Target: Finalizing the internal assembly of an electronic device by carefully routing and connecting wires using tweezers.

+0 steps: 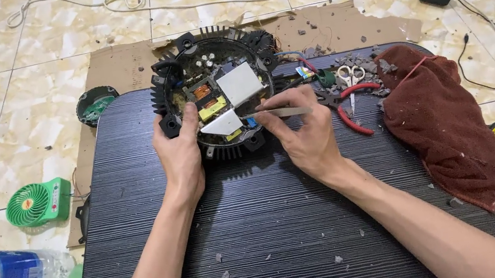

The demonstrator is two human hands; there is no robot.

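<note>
Head view: left hand [180,153] grips the rim of the round black finned metal housing [217,91] on the dark ribbed table [274,221]. Right hand [305,133] pinches slim metal tweezers [280,113], lying horizontal, tips pointing left into the housing.

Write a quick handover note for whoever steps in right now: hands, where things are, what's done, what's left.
Left hand: grips the left rim of the round finned housing, steadying it on the black board.
Right hand: holds tweezers, tips at the circuit board inside.
Nearby: red pliers, scissors, brown cloth on the right.
Done: housing open, board exposed, grey debris scattered.
Left: board is in the housing, wires attached.
</note>
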